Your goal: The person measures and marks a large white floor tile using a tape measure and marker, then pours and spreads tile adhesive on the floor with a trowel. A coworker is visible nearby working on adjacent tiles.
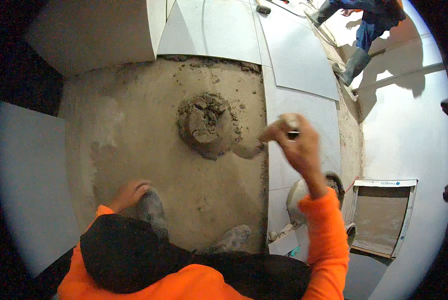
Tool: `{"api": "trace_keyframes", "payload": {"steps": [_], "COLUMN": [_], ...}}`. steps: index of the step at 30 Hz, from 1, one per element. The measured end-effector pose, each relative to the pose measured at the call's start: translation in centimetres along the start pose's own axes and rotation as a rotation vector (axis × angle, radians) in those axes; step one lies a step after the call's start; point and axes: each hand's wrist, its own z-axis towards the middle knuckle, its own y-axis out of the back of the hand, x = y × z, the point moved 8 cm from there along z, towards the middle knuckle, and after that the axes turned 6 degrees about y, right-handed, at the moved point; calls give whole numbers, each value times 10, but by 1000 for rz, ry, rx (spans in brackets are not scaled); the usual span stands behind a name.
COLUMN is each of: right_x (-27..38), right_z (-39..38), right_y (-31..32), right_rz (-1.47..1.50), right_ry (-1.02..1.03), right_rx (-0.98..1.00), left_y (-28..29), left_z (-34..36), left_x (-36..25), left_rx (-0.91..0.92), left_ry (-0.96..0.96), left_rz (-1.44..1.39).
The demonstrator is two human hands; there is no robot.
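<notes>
My right hand (pixel 295 142) is closed around the handle of a trowel, over the right edge of the bare floor patch. The trowel's blade (pixel 248 151), smeared by motion, points left toward a heap of wet mortar (pixel 206 125). That heap is rounded, with a rough, crumbly hollow on top and loose crumbs around it. Down at the left, my left hand (pixel 131 195) rests beside my dusty left shoe (pixel 154 212), its fingers stretched out and holding nothing I can see. My right shoe (pixel 229 240) stands on the same sandy screed (pixel 134 125).
Large pale tiles (pixel 209 30) border the screed at the back and right; one tile (pixel 299 60) lies loose. A bucket (pixel 298 200) stands under my right forearm. Farther right is an open frame-like carton (pixel 384 220). A person in rubber boots (pixel 356 65) is at the far right.
</notes>
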Motion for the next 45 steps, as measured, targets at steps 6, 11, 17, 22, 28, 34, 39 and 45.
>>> {"api": "trace_keyframes", "payload": {"steps": [6,11,17,22,28,34,39,45], "right_x": [-39,-24,-69,-162,-124,-104,-138,-136], "right_z": [-7,6,14,-42,-59,-89,-80,-57], "right_y": [-76,-23,-82,-143,-118,-187,-203,-210], "right_rz": [-30,-98,-460,-385,-439,-490,-470,-397], "right_ry": [-112,-68,-116,-488,-131,3,24,-92], "right_rx": [115,145,431,818,452,622,549,460], "left_y": [8,-1,-25,-50,-47,-50,-52,-54], "left_z": [7,2,16,26,35,45,48,55], "left_x": [4,7,-27,-18,9,-4,-8,-7], "left_rx": [-26,-44,87,200,81,119,137,147], "left_ry": [-46,-73,-260,-241,-178,-185,-105,-87], "left_rz": [47,49,120,195,-1,171,205,181]}}
